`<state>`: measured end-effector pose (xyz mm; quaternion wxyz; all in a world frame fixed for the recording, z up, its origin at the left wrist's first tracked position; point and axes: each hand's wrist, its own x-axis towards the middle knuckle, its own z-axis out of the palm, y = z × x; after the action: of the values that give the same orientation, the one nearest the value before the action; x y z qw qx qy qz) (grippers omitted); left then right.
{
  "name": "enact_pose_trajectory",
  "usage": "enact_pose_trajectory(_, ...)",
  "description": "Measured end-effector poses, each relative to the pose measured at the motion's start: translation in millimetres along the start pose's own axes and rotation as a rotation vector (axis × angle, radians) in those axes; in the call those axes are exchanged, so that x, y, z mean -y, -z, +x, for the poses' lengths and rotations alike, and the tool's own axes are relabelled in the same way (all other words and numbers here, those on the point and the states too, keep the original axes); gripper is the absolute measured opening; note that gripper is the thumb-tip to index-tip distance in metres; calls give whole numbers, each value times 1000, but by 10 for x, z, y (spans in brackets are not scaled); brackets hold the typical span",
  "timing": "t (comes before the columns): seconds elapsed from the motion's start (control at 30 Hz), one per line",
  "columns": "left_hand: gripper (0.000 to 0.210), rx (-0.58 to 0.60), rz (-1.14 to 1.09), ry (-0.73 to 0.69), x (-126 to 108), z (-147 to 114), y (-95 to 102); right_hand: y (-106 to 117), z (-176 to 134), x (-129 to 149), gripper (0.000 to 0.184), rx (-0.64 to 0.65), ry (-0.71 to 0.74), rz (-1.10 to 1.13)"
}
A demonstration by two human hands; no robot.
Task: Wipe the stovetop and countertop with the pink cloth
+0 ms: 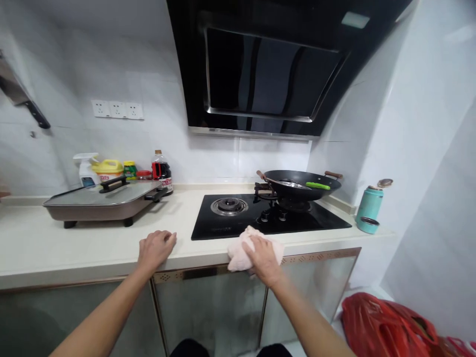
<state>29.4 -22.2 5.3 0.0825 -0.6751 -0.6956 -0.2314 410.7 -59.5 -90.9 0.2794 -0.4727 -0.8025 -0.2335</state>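
Note:
My right hand (265, 259) grips a pale pink cloth (240, 252), pressed against the counter's front edge just before the black gas stove (238, 229). Some of the cloth hangs over the edge, and my palm hides part of it. To the left, my left hand (156, 249) leans on the white countertop (92, 248) with its fingers curled in and nothing visible in them. On the stove's right burner sits a black wok (308, 179) with wooden handles, and a bright green handle (318, 186) shows inside it. The left burner (229, 205) is bare.
An electric pan (100, 208) with a glass lid stands on the left. Behind it are a spray bottle (87, 171), a yellow jug (108, 168) and a dark sauce bottle (162, 171). A turquoise flask (370, 203) stands far right. The range hood (260, 74) overhangs; red bags (386, 322) lie below.

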Motion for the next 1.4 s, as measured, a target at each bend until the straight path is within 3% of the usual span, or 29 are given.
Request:
enact_pose_trajectory(0.13,51,19,36,-32,5,6,-5,374,-480,-838,99,84,-112,-78)
enact_pose_trajectory(0.37,55,25,58,-64,18,27,-24,680,-1099,-2090,89,168,-237,-179)
enact_pose_trajectory(0.47,54,5,55,-78,2,20,-34,773,-1315,-2500,85,165,-281,-220)
enact_pose_trajectory(0.57,53,-3,61,-89,-22,16,-45,854,-1440,-2699,83,167,-354,-301)
enact_pose_trajectory(0.67,50,3,42,-82,-38,23,-59,912,-1421,-2635,78,202,-400,-337)
enact_pose_trajectory(0.77,50,-7,36,-96,-32,41,-88,931,-1242,-2335,71,237,-395,-291)
enact_pose_trajectory(0.93,48,3,74,-84,-18,65,-122,809,-672,-1467,69,258,-209,-15)
enact_pose_trajectory(1.03,48,26,126,-59,-21,71,-114,690,-330,-905,61,202,-115,136)
enact_pose_trajectory(1.13,50,37,164,-58,-6,80,-110,602,-131,-550,57,132,-49,258)
enact_pose_trajectory(1.23,46,36,163,-60,30,92,-125,582,-129,-563,53,45,-42,376)
enact_pose_trajectory(1.4,47,20,171,-73,82,103,-168,709,-446,-1214,46,-31,-263,397)
